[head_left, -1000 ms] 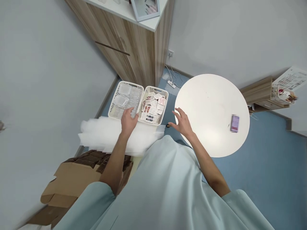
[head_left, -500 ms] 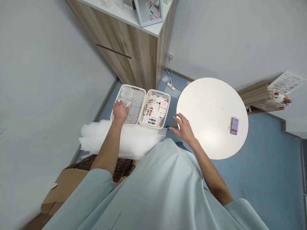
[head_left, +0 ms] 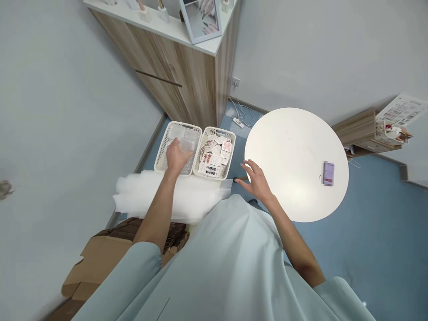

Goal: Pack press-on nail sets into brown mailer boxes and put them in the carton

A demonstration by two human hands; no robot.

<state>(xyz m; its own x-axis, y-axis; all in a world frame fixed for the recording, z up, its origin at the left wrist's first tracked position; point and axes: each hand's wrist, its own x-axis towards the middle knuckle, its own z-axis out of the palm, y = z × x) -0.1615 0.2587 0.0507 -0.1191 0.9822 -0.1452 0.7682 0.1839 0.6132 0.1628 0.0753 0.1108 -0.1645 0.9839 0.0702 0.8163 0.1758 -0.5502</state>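
Observation:
My left hand is over the left white basket, closed on a clear plastic piece that shows past its fingers. Motion softens the piece, and I cannot make out its exact kind. More clear plastic cases lie in rows in that basket. Beside it, the right white basket holds a heap of small printed cards. My right hand hovers by the left edge of the round white table, its fingers spread and holding nothing.
White foam sheets lie in front of the baskets, with brown cardboard below them. A wood-grain cabinet stands behind. A power strip with cables is on the floor. A blurred purple item lies on the table.
My left hand has moved right and slightly up in the picture over the left basket, with the clear plastic piece in it. My right hand has stayed almost still.

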